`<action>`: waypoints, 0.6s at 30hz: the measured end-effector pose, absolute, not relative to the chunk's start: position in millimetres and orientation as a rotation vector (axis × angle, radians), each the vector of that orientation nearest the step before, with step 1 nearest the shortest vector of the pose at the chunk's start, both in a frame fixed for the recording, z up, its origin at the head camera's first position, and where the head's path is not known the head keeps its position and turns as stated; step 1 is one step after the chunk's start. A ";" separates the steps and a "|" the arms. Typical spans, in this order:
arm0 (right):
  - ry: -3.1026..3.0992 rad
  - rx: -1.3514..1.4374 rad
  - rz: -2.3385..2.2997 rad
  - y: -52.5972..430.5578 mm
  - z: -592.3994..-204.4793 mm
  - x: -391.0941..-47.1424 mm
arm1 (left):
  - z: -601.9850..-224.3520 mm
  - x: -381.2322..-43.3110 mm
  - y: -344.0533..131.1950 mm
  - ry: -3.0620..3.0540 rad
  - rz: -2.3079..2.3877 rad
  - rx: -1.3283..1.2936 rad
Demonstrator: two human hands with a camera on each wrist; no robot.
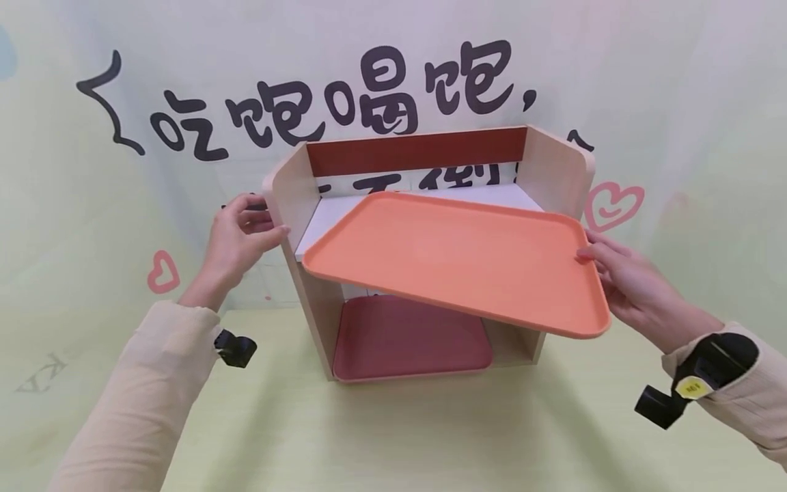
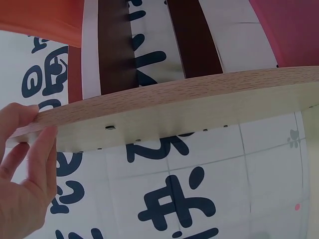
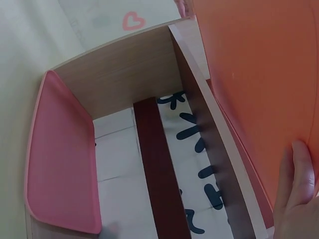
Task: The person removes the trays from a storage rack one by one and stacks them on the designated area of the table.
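Note:
In my right hand (image 1: 636, 283) is an orange tray (image 1: 455, 260), held by its right short edge with the thumb on top and fingers underneath. The tray tilts, its right end nearer to me, and overlaps the upper shelf (image 1: 332, 210) of a small wooden rack in the head view. My left hand (image 1: 236, 236) grips the front edge of the rack's left side panel (image 1: 289, 198), also seen in the left wrist view as a wood-grain edge (image 2: 149, 95) between thumb and fingers. A pink tray (image 1: 412, 338) lies in the rack's lower level.
The rack stands on a pale yellow-green table (image 1: 399, 430) against a light backdrop (image 1: 203, 55) with large black characters. A red-brown rail (image 1: 418, 152) crosses the rack's top back, and its right side panel (image 1: 559, 167) rises beyond the orange tray. Both wrists wear black cameras.

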State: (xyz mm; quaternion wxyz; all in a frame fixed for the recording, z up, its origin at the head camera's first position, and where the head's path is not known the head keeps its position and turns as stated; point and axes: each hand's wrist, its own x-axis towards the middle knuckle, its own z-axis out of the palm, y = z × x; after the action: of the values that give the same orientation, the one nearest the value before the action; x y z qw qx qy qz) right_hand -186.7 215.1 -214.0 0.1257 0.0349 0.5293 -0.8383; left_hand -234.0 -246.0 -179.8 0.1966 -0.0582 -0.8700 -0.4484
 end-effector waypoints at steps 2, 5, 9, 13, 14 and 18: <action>1.534 0.077 -2.419 217.9 -215.3 -183.6 | -179.5 -233.9 -246.4 -2.427 -1.255 -0.164; 1.568 0.025 -2.369 223.1 -218.6 -178.8 | -179.7 -232.5 -247.5 -2.430 -1.247 -0.153; 1.589 -0.064 -2.327 232.6 -227.2 -171.8 | -181.3 -230.9 -248.0 -2.443 -1.248 -0.137; 1.559 -0.119 -2.325 242.4 -239.5 -163.4 | -182.7 -231.3 -246.6 -2.446 -1.265 -0.141; 1.554 -0.126 -2.328 244.6 -242.4 -161.2 | -182.8 -231.5 -246.3 -2.447 -1.266 -0.143; 1.551 -0.177 -2.320 250.7 -251.5 -154.6 | -182.4 -232.0 -245.2 -2.451 -1.273 -0.152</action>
State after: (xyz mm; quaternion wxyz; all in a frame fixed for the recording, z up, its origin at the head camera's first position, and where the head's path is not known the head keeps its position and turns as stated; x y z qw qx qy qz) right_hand -154.6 250.7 -251.5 0.1719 -0.0624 0.5465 -0.8172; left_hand -232.0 -245.2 -182.4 0.1867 -0.0541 -0.8705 -0.4522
